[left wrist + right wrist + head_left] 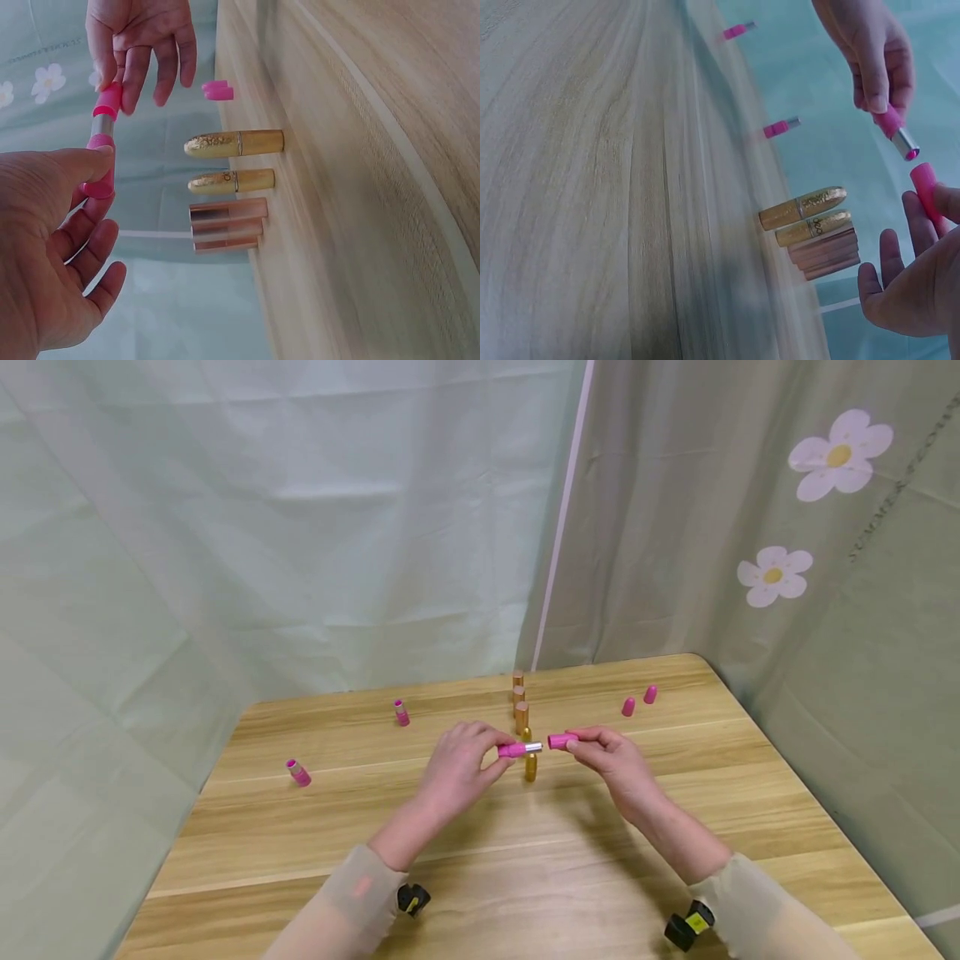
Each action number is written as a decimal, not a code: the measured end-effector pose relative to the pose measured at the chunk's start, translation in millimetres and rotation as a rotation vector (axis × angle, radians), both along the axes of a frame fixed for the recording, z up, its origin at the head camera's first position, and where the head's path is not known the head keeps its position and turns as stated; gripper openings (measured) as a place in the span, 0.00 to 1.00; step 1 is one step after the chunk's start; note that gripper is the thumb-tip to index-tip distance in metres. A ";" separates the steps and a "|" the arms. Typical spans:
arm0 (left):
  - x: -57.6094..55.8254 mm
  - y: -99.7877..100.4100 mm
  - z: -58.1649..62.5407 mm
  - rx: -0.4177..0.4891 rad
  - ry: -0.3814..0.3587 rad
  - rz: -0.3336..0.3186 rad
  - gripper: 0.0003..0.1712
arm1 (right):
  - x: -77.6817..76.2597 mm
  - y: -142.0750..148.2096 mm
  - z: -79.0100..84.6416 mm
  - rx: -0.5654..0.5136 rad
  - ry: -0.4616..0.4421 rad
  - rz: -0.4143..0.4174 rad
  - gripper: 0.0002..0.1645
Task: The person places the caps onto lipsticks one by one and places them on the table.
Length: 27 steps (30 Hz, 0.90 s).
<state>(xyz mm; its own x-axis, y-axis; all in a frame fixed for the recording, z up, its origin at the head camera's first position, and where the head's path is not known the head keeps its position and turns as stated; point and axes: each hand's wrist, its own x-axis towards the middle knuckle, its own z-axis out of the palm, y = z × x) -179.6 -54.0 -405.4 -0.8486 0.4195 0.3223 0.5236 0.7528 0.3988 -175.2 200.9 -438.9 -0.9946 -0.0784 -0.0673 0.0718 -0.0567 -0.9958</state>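
My left hand [459,766] pinches a pink lipstick base [513,750] between thumb and fingers, its silver tube pointing right. Facing it, my right hand [618,766] pinches a pink lipstick cap [561,741] with its open end toward the tube. In the head view a small gap shows between cap [926,187] and base [889,120]. Both parts are held above the table, near two gold lipsticks [236,142] that stand upright. Beyond those, several rose-gold lipsticks [521,717] stand in a row.
Two uncapped pink lipstick bases, one nearer [298,773] and one farther [402,713], stand on the left of the wooden table [480,893]. Two pink caps, one nearer [628,707] and one farther [650,694], stand at the back right. A curtain [375,527] hangs behind.
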 end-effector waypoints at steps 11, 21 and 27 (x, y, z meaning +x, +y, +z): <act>1.2 7.0 -3.2 0.011 -0.007 -0.024 0.12 | 4.6 -9.3 -0.7 0.000 0.002 0.042 0.23; 2.8 9.3 -4.2 0.010 -0.007 -0.033 0.12 | 5.4 -14.8 -3.3 -0.020 -0.010 0.059 0.23; 3.0 9.0 -5.0 0.027 -0.009 -0.039 0.12 | 5.8 -15.5 -3.2 -0.022 -0.011 0.071 0.23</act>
<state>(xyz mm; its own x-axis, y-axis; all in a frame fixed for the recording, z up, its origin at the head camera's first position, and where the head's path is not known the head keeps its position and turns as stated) -176.6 -45.0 -410.3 -0.8346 0.4438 0.3263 0.5488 0.7209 0.4232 -169.5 185.4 -442.1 -0.9858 -0.1499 -0.0752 0.0869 -0.0729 -0.9935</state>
